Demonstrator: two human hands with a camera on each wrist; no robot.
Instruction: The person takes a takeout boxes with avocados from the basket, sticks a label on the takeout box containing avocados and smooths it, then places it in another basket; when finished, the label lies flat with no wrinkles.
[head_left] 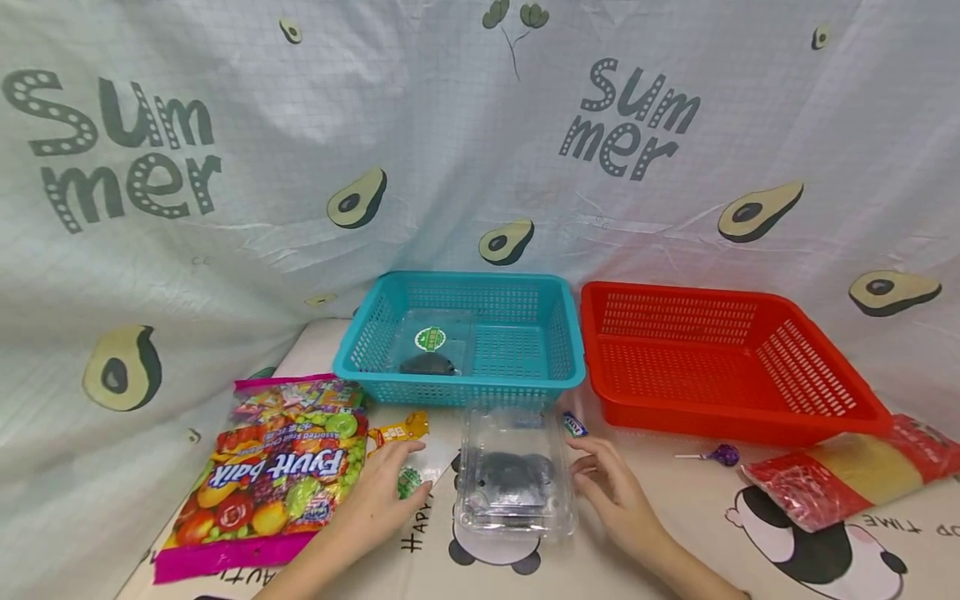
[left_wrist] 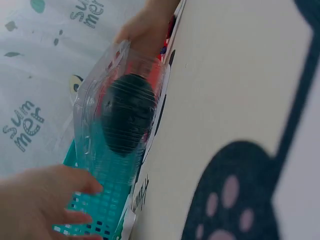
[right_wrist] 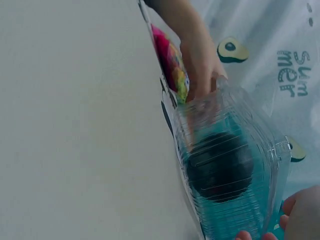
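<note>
A clear plastic clamshell box (head_left: 515,517) stands on the table between the two hands, a dark oval thing (left_wrist: 128,115) inside it. My left hand (head_left: 386,492) is off its left side with relaxed fingers and nothing in them, above a round green label (head_left: 409,481). On the other side my right hand (head_left: 615,492) has its loosely bent fingertips right at the box's edge. Both wrist views show the box from the side, and the right wrist view has the dark thing (right_wrist: 220,167) low in it.
Behind the box sits a turquoise basket (head_left: 465,390) with another clear box (head_left: 461,333) in it. To its right is a red basket (head_left: 735,421). A fruit candy bag (head_left: 277,467), an orange wrapper (head_left: 405,427), a small blue wrapper (head_left: 574,424), a lollipop (head_left: 724,454) and a red-yellow packet (head_left: 847,475) lie around.
</note>
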